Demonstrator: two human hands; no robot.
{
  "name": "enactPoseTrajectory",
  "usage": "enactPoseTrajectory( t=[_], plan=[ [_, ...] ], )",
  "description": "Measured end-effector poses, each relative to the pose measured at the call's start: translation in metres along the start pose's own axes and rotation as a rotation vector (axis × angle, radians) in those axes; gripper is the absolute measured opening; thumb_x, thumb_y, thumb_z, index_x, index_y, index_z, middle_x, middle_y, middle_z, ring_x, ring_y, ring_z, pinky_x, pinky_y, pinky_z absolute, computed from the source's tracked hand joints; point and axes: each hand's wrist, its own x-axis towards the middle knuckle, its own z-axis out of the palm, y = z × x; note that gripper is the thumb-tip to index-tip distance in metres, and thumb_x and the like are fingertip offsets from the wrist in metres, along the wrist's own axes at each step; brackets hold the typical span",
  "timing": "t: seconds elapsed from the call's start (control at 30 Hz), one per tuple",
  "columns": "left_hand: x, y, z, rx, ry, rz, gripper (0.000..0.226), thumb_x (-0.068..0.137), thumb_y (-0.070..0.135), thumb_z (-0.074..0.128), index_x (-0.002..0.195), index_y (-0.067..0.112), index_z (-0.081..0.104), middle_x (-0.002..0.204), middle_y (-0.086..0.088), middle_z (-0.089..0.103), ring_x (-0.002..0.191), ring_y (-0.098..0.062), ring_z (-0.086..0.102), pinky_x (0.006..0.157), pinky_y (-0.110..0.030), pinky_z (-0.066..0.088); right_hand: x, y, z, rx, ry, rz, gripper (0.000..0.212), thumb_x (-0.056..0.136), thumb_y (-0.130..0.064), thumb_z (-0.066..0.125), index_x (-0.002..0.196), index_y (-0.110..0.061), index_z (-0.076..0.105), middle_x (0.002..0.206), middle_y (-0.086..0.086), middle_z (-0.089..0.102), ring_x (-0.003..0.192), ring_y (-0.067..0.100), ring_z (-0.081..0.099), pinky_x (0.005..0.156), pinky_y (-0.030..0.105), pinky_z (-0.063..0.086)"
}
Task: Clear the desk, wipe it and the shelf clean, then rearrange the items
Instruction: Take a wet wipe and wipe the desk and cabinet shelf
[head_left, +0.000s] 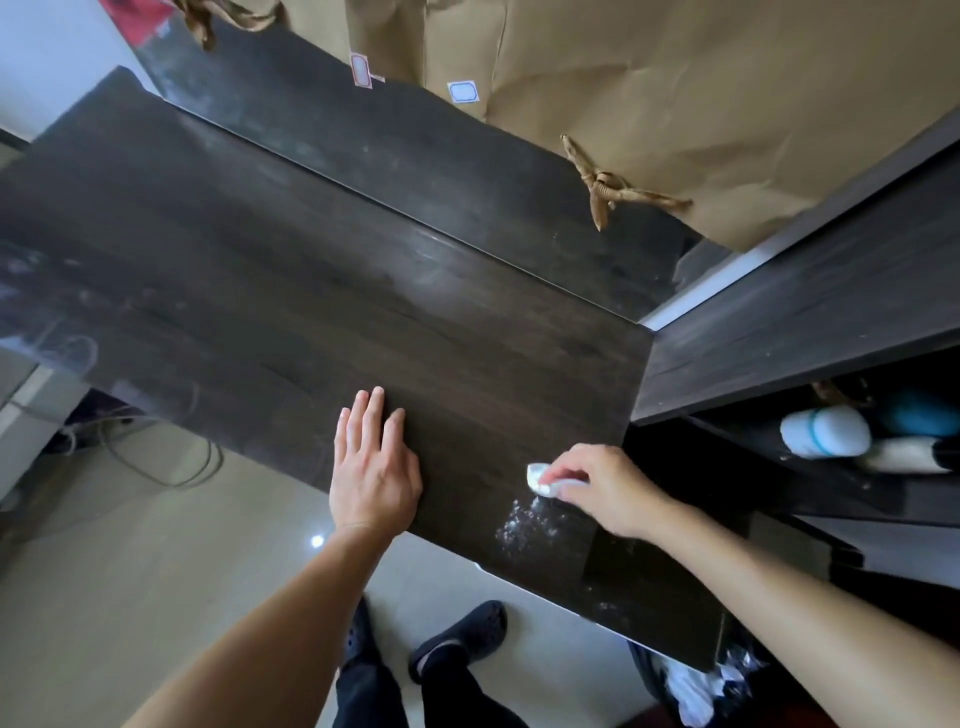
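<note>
From the head camera, looking steeply down, a dark wood-grain desk (291, 291) runs across the frame, its top bare apart from dusty smears toward the left end. The left hand (374, 467) lies flat on the desk near the front edge, palm down, fingers straight and together, gripping nothing. The right hand (597, 488) is curled over a small white wipe (540, 478), pinching it in the fingertips and pressing it onto the desk near the right front corner. Just in front of the wipe sits a patch of white specks (530, 525) on the wood. Behind the desk a raised dark ledge (415, 156) carries crumpled brown paper bags (675, 104) with twisted handles. To the right stands a dark shelf (810, 312); in its lower opening a white bottle (826, 431) lies on its side. Below, the person's dark shoes (462, 639) stand on a pale tiled floor (156, 545).
</note>
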Motion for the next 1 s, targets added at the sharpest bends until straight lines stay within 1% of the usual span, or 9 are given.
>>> enactPoseTrajectory(
  t=[0.1, 0.2, 0.3, 0.4, 0.53, 0.6, 0.8, 0.9, 1.0],
  plan=[
    [0.001, -0.001, 0.001, -0.004, 0.009, -0.002, 0.042, 0.085, 0.017, 0.038, 0.116, -0.001, 0.060, 0.140, -0.023, 0.046, 0.135, -0.039, 0.034, 0.114, -0.050, 0.023, 0.038, 0.005, -0.020, -0.077, 0.408, 0.099, 0.015, 0.084, -0.008, 0.062, 0.096, -0.014, 0.070, 0.099, 0.009, 0.061, 0.089, 0.024, 0.058, 0.075, 0.024, 0.039],
    [0.000, -0.001, 0.002, -0.010, 0.019, 0.007, 0.041, 0.084, 0.016, 0.039, 0.116, -0.001, 0.059, 0.139, -0.023, 0.046, 0.135, -0.039, 0.034, 0.114, -0.050, 0.023, 0.059, 0.001, -0.008, -0.122, 0.572, 0.152, 0.022, 0.085, 0.001, 0.054, 0.101, -0.008, 0.065, 0.102, 0.014, 0.056, 0.092, 0.032, 0.056, 0.078, 0.032, 0.044],
    [0.000, -0.002, 0.003, -0.018, 0.030, 0.017, 0.040, 0.084, 0.016, 0.039, 0.115, -0.001, 0.059, 0.139, -0.024, 0.045, 0.134, -0.041, 0.035, 0.115, -0.049, 0.021, 0.032, -0.013, 0.042, -0.050, 0.544, -0.062, 0.022, 0.080, -0.001, 0.053, 0.091, -0.012, 0.069, 0.091, 0.008, 0.058, 0.083, 0.026, 0.055, 0.073, 0.030, 0.045],
    [-0.001, -0.002, 0.003, -0.016, 0.018, 0.010, 0.038, 0.084, 0.014, 0.041, 0.116, 0.000, 0.058, 0.141, -0.023, 0.044, 0.135, -0.041, 0.033, 0.116, -0.049, 0.019, -0.023, -0.021, 0.085, 0.015, 0.385, -0.239, 0.024, 0.080, 0.001, 0.056, 0.087, -0.017, 0.070, 0.084, -0.001, 0.058, 0.078, 0.016, 0.050, 0.071, 0.021, 0.041],
    [-0.001, -0.003, 0.003, -0.021, -0.009, 0.011, 0.038, 0.083, 0.012, 0.046, 0.117, -0.001, 0.057, 0.143, -0.024, 0.041, 0.136, -0.042, 0.031, 0.116, -0.050, 0.020, -0.075, -0.028, 0.098, -0.036, -0.058, -0.257, 0.021, 0.087, -0.007, 0.058, 0.093, -0.020, 0.073, 0.087, -0.002, 0.057, 0.085, 0.013, 0.052, 0.071, 0.021, 0.038],
    [-0.001, -0.003, 0.003, -0.022, -0.011, 0.014, 0.038, 0.084, 0.013, 0.044, 0.117, -0.001, 0.057, 0.142, -0.025, 0.041, 0.136, -0.042, 0.032, 0.115, -0.051, 0.021, -0.068, -0.035, 0.078, 0.007, -0.168, -0.197, 0.015, 0.087, -0.014, 0.062, 0.094, -0.019, 0.075, 0.090, 0.000, 0.062, 0.087, 0.014, 0.058, 0.072, 0.020, 0.040],
    [-0.001, -0.005, 0.005, -0.032, 0.007, 0.031, 0.041, 0.085, 0.017, 0.036, 0.114, -0.001, 0.058, 0.141, -0.024, 0.044, 0.134, -0.041, 0.034, 0.114, -0.050, 0.023, 0.020, -0.033, 0.047, -0.016, 0.512, 0.116, 0.023, 0.083, 0.002, 0.058, 0.091, -0.016, 0.071, 0.092, 0.007, 0.059, 0.086, 0.026, 0.058, 0.071, 0.023, 0.037],
    [-0.001, -0.006, 0.006, -0.021, -0.001, 0.046, 0.042, 0.083, 0.017, 0.036, 0.116, -0.001, 0.057, 0.141, -0.024, 0.043, 0.135, -0.041, 0.033, 0.114, -0.049, 0.022, 0.000, -0.047, 0.092, -0.046, 0.528, -0.037, 0.035, 0.076, 0.011, 0.053, 0.090, -0.017, 0.067, 0.087, 0.001, 0.056, 0.080, 0.020, 0.050, 0.069, 0.020, 0.034],
    [-0.001, -0.006, 0.006, -0.019, -0.011, 0.045, 0.043, 0.083, 0.016, 0.037, 0.117, -0.002, 0.056, 0.141, -0.025, 0.043, 0.135, -0.041, 0.032, 0.114, -0.051, 0.022, -0.051, -0.056, 0.130, -0.025, 0.320, -0.165, 0.037, 0.076, 0.010, 0.048, 0.093, -0.017, 0.067, 0.087, 0.002, 0.054, 0.082, 0.019, 0.047, 0.068, 0.024, 0.036]
  ],
)
